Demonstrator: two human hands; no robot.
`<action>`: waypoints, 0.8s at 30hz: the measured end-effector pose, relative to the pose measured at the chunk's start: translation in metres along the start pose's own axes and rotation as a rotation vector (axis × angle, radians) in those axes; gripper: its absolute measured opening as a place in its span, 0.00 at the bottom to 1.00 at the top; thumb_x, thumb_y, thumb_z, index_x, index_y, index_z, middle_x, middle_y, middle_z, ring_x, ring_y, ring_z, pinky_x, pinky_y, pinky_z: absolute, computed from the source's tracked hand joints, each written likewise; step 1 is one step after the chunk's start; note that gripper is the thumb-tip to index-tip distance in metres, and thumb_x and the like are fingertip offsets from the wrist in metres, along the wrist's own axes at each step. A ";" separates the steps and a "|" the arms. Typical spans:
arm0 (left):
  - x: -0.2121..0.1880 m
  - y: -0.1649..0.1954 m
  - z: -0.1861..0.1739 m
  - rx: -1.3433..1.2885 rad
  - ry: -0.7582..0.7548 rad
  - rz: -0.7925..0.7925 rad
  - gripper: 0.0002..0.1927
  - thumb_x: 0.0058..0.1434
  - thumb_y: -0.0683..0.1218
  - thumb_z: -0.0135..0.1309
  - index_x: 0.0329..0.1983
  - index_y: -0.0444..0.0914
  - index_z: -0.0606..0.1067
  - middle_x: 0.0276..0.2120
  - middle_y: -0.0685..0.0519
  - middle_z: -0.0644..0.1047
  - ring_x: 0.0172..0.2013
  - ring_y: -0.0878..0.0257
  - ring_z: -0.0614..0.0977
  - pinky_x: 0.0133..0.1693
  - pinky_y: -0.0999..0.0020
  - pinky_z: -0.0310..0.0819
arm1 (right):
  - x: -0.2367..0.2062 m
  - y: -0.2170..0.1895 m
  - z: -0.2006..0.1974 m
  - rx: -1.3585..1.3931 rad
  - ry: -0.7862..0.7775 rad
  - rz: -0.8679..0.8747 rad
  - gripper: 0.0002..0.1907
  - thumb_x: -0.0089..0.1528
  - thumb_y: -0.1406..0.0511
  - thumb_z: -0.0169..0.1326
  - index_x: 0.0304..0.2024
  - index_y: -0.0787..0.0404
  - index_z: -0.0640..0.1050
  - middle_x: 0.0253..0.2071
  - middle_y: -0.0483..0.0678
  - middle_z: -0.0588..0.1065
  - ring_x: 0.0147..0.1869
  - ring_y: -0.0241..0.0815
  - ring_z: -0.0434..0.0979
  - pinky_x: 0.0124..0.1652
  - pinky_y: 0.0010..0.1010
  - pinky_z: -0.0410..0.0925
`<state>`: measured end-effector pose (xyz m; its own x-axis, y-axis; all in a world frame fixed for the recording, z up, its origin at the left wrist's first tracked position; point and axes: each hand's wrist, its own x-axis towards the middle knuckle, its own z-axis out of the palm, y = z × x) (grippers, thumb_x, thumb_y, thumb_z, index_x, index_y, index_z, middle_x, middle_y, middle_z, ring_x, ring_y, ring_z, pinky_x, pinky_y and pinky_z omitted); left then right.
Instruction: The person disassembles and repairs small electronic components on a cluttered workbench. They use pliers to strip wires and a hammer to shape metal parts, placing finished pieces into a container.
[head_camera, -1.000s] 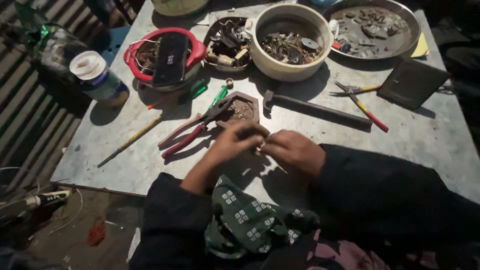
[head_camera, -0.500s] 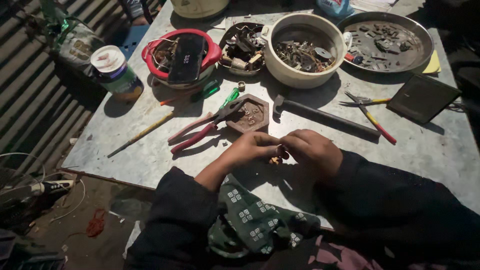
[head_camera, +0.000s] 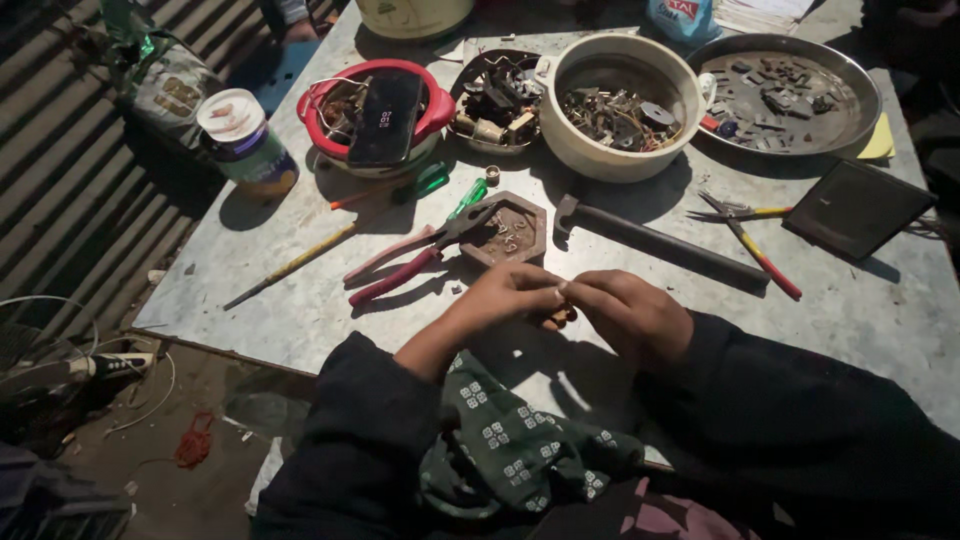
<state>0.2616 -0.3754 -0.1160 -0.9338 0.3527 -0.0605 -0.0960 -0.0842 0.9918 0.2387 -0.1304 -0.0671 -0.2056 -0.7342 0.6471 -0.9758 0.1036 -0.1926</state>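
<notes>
My left hand (head_camera: 500, 297) and my right hand (head_camera: 625, 310) meet fingertip to fingertip over the near part of the grey metal table (head_camera: 870, 320). Together they pinch a small brown metal part (head_camera: 557, 317) that peeks out below the fingers; most of it is hidden. Just beyond the hands lie red-handled pliers (head_camera: 412, 262), a brown hexagonal tray (head_camera: 508, 229) with small bits, and a hammer (head_camera: 655, 241). A green patterned cloth (head_camera: 510, 440) rests on my lap under the forearms.
At the table's far side stand a red bowl (head_camera: 372, 110) with a black phone on it, a white bowl (head_camera: 615, 105) of metal scrap, a round metal tray (head_camera: 790, 92), a dark dish (head_camera: 495, 100) and a lidded jar (head_camera: 243, 140). Yellow-red cutters (head_camera: 750, 240), a dark flat case (head_camera: 858, 207) and a yellow screwdriver (head_camera: 290, 266) also lie there.
My two hands stay together on the small part, with only slight finger movement. The camera view has shifted a little, so the table sits differently in frame.
</notes>
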 end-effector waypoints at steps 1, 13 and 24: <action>-0.002 0.008 -0.003 0.060 0.026 0.031 0.19 0.67 0.47 0.59 0.55 0.28 0.78 0.43 0.45 0.84 0.42 0.62 0.85 0.45 0.68 0.82 | -0.002 0.000 0.001 0.017 0.036 0.000 0.23 0.61 0.75 0.56 0.60 0.62 0.74 0.54 0.55 0.75 0.53 0.50 0.80 0.50 0.34 0.74; 0.007 0.180 -0.182 1.050 1.080 0.347 0.12 0.61 0.45 0.61 0.45 0.36 0.84 0.36 0.43 0.83 0.39 0.53 0.86 0.43 0.60 0.78 | 0.008 0.036 0.039 0.231 -0.224 0.067 0.28 0.60 0.73 0.58 0.63 0.62 0.72 0.56 0.61 0.73 0.55 0.55 0.77 0.49 0.36 0.74; 0.070 0.164 -0.250 1.149 1.112 0.350 0.21 0.67 0.40 0.51 0.62 0.30 0.73 0.55 0.31 0.76 0.56 0.38 0.77 0.56 0.50 0.70 | 0.045 0.058 0.047 0.275 -0.181 0.118 0.22 0.60 0.70 0.61 0.57 0.62 0.77 0.50 0.55 0.76 0.53 0.54 0.78 0.50 0.40 0.73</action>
<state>0.0948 -0.5974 0.0147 -0.6770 -0.3810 0.6297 -0.0215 0.8654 0.5005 0.1761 -0.1886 -0.0837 -0.2750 -0.8376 0.4721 -0.8847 0.0281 -0.4654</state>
